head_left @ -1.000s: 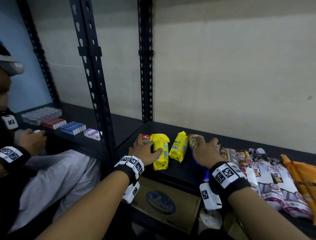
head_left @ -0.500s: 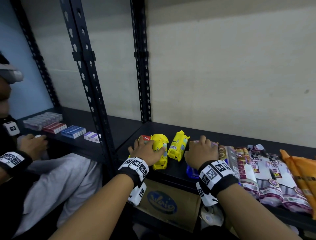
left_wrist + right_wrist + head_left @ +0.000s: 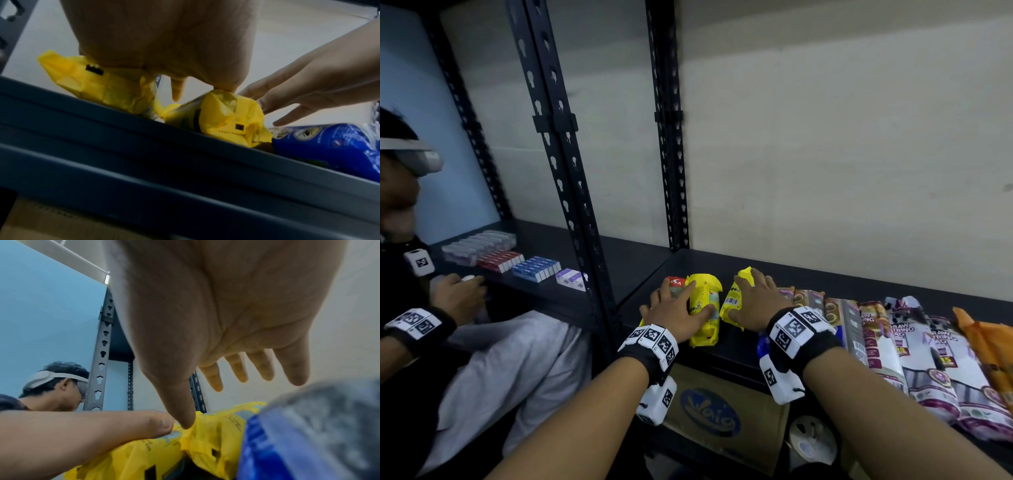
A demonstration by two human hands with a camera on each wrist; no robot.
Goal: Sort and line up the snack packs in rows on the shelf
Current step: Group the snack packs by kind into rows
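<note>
Two yellow packs are lying side by side near the front edge of the dark shelf (image 3: 825, 277), and both hands are working on them. The left hand (image 3: 678, 311) is lying flat over the left yellow pack (image 3: 705, 308), with its fingers straight and spread across the top, not curled round it. A red pack (image 3: 675, 282) is peeking out just behind those fingers. The right hand (image 3: 756, 301) is resting over the right yellow pack (image 3: 732, 301). Its fingers are stretched out and relaxed, and in the right wrist view its thumb is touching the crinkly yellow wrapper.

The person is probably sliding the two yellow packs together to make them stand straight in a row. To do this well, they should be pushing gently with flat hands, so the soft wrappers are not getting squashed. They should be keeping the packs' front ends level with each other, and turning the right pack a little, since it is lying a bit slanted.

A blue pack (image 3: 329, 146) is sitting just beside the right yellow pack, under the right wrist. More long packs (image 3: 914, 342) are lying in a row further right. A cardboard box (image 3: 722, 411) is sitting under the shelf. Another person (image 3: 407, 205) is sitting to the left.
</note>
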